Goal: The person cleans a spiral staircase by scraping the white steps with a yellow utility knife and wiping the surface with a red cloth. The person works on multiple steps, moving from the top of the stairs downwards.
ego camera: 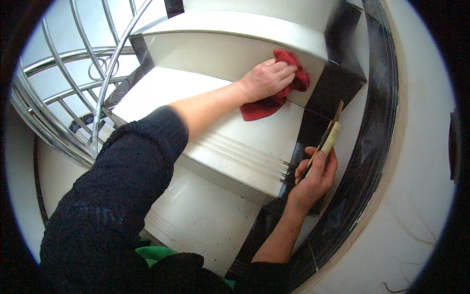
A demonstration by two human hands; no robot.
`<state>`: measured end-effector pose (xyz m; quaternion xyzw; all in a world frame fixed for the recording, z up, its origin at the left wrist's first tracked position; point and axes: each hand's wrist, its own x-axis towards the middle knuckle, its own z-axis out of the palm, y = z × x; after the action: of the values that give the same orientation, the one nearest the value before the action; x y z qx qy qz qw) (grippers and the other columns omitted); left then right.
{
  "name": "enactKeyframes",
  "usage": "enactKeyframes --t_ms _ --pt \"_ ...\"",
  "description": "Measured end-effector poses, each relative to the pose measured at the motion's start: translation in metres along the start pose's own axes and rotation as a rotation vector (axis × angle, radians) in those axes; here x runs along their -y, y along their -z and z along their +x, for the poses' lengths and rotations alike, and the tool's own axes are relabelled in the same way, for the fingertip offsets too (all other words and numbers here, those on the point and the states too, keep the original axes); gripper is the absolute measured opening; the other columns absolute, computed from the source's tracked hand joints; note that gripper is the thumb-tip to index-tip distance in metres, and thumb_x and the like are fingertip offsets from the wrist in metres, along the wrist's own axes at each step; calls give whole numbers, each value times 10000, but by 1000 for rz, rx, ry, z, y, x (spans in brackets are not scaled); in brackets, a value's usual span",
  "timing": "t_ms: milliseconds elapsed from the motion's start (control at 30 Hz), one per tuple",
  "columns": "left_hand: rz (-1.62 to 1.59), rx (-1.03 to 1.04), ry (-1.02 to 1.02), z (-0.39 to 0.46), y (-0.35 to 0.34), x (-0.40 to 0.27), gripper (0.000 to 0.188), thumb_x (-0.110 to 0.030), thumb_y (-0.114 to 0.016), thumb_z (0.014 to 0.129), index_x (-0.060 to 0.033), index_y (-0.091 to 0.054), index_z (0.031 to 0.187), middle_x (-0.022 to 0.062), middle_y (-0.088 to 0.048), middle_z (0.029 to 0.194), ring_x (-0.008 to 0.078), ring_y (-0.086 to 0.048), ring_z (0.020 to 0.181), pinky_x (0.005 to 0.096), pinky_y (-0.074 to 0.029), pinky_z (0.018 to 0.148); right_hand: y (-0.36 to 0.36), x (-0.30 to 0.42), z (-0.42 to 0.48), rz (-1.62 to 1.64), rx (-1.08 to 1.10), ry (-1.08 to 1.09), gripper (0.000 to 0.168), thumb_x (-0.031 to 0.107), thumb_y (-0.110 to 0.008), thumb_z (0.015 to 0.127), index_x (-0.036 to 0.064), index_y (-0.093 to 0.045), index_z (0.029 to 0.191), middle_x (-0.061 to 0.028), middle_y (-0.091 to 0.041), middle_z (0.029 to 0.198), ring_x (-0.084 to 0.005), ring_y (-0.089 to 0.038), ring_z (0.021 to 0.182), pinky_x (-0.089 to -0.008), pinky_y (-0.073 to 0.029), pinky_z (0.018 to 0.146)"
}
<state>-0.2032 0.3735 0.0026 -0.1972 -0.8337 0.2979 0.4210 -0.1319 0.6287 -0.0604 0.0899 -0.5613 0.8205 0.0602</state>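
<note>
My left hand (267,79) presses a red cloth (262,108) against the pale stair riser (205,53), near its right end. Part of the cloth hangs down onto the white tread (253,136) below. My right hand (315,169) is lower and to the right, beside the black border tile at the stair's wall side. It is closed around a tool with a pale yellow handle (331,137) and a narrow, brownish tip pointing up. A second thin tool, partly dark, lies alongside it in the same hand; its exact kind cannot be told.
A curved stainless steel railing (82,38) stands at the upper left. Black skirting (380,110) curves along the white wall (422,147) at the right. Another tread (202,205) with dark specks lies below, and a higher step (235,25) rises above the riser.
</note>
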Motion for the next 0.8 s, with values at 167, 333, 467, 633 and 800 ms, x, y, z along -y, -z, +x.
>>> enactKeyframes --t_ms 167,333,467,633,800 --pt "-36 79 -65 -18 -2 1 332 -184 -581 839 -75 -628 1150 45 -592 1241 196 -564 1069 336 -486 936 0 -2 3 -3 6 -18 405 284 -508 1026 11 -498 1326 -55 -636 923 -44 -493 580 -208 -371 433" --pt "39 -96 -16 10 10 4 317 -183 -581 838 -84 -633 1134 46 -603 1190 191 -566 1078 331 -491 912 1 -4 2 -53 13 -4 396 281 -513 1023 19 -515 1321 -55 -640 919 -46 -490 567 -209 -363 426" --pt "-87 362 -132 -34 -10 -7 221 -187 -577 850 -87 -652 1032 49 -630 1149 229 -588 1084 355 -501 861 2 -3 3 -19 42 -6 385 235 -529 1016 10 -511 1328 -67 -640 923 -42 -468 547 -201 -356 427" --pt "-418 341 235 -37 -14 -17 221 -165 -553 883 -96 -638 1075 85 -611 1122 276 -569 1098 390 -483 887 3 -4 7 -184 128 47 430 161 -572 970 -14 -506 1357 -113 -651 1075 -148 -604 783 -271 -501 673" --pt "-464 468 311 -33 -7 -21 249 -177 -520 915 -111 -616 1135 100 -585 1159 296 -537 1139 426 -455 921 -25 -11 26 -762 226 415 582 96 -654 862 69 -487 1419 -176 -604 1178 -335 -619 1053 -429 -503 908"
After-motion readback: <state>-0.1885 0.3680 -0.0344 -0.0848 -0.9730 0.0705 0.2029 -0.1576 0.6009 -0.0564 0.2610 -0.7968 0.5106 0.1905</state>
